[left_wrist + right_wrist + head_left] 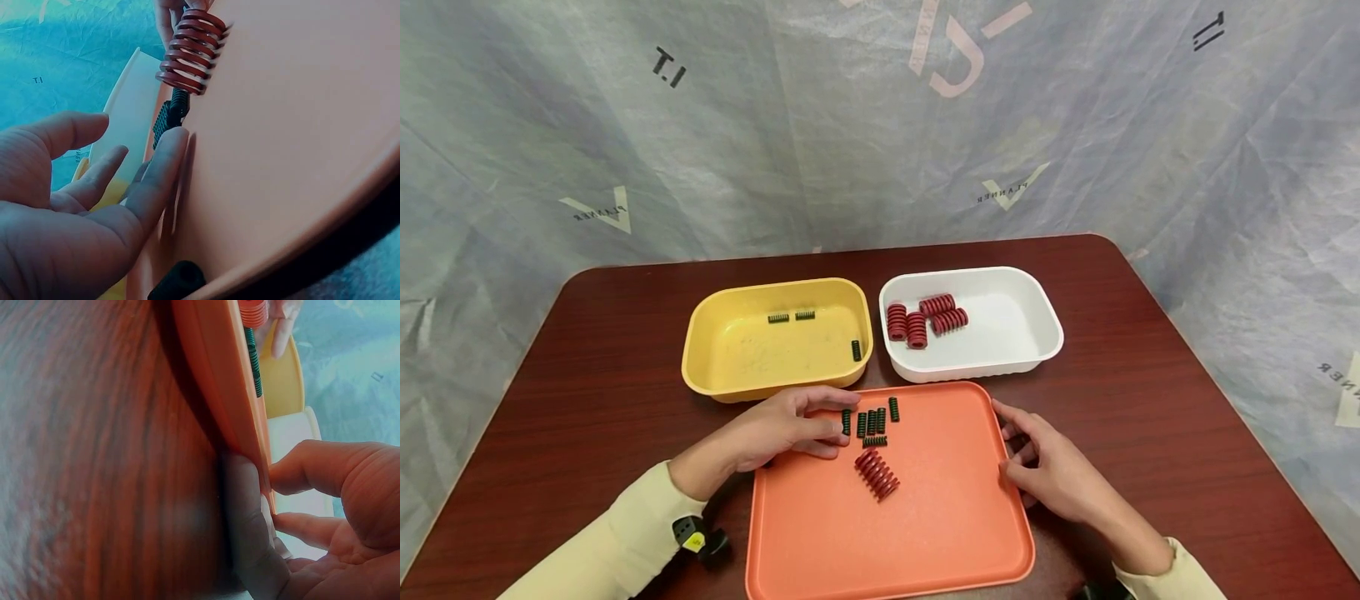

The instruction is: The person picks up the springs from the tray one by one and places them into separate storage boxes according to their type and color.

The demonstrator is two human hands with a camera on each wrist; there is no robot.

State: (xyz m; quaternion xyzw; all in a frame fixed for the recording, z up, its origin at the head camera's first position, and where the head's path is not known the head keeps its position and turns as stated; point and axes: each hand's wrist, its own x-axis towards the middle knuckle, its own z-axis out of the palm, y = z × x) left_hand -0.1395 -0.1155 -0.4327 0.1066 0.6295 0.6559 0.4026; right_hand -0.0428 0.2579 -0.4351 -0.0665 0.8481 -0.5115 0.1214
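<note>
Reaches over the far left corner of the orange tray [955,500] with the left hand [786,425], fingers loose and set wide apart beside the leftmost of six dark green springs [872,422]; cannot tell whether touching it. Grips the tray's right rim near the far corner with the right hand [1051,467], fingers bent narrowly about the edge. On the tray, close to its far rim, five dark green springs with long axes pointing away from the body, and one crosswise, just nearer than the middle three. Nearer still, a red spring [877,475] on a slant, long axis from far left to near right. Beyond, in a yellow tub [737,354], three small green springs [778,318], two crosswise, one far to near; in a white tub [1000,325] beside it, four thick red springs [950,321], the left pair far to near, the right pair closer to crosswise.
</note>
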